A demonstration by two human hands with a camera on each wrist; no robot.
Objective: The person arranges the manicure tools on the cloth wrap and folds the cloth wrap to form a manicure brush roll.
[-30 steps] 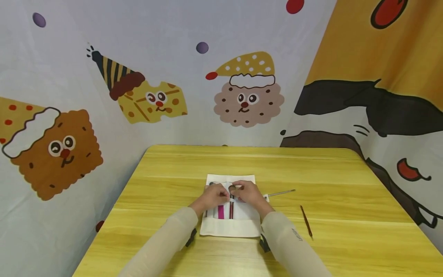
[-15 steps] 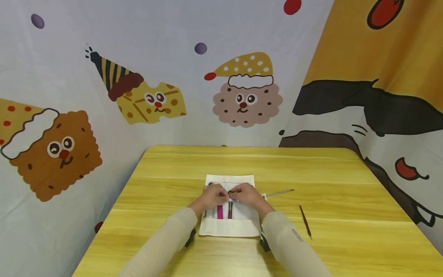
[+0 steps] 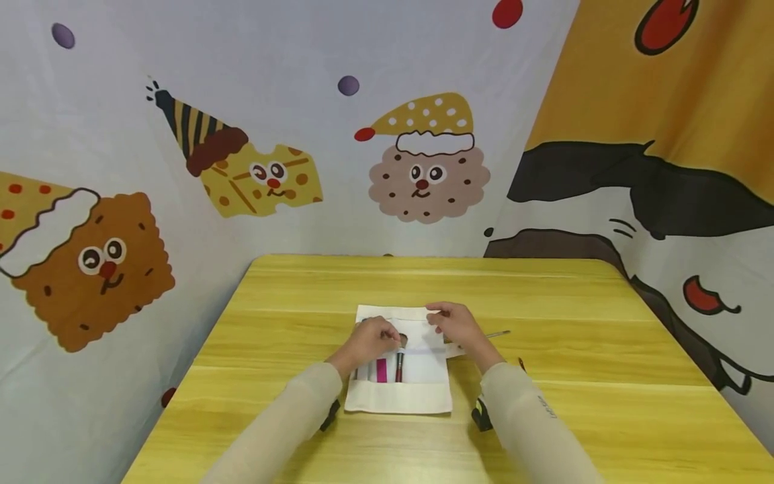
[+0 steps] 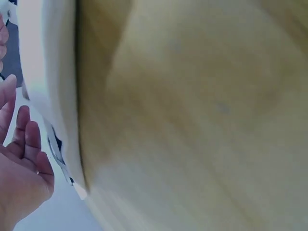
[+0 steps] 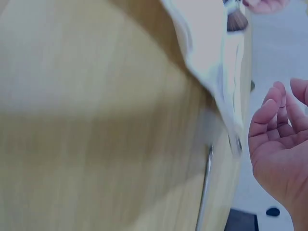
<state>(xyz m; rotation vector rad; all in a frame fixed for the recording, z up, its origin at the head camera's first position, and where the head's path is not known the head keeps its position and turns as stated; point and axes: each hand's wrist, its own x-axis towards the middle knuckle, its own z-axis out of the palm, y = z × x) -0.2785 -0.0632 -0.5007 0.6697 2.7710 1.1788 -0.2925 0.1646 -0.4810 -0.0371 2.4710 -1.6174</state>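
In the head view, a white cloth brush roll [image 3: 399, 398] lies open on the table. A brush [image 3: 399, 370] with a dark bristle head and a reddish handle stands in its pocket, crossed by a pale elastic band [image 3: 423, 351]. My left hand [image 3: 370, 341] has its fingertips at the bristle end, where it seems to pinch the band; fingers partly cover that spot. My right hand [image 3: 455, 324] is raised over the roll's right edge, fingers loosely bent around nothing. The right wrist view shows this hand [image 5: 281, 137] apart from the cloth and the bristles [image 5: 237, 20].
A pink strip [image 3: 381, 370] sits in the roll left of the brush. From beneath my right wrist sticks out a thin metal rod [image 3: 498, 333], near a white strap [image 3: 455, 350]. The tip of a dark reddish tool [image 3: 521, 364] shows beside my right sleeve.
My right hand has left the brush head and moved right and upward. The brush has slid slightly down into the pocket. My left hand stays nearly in place.
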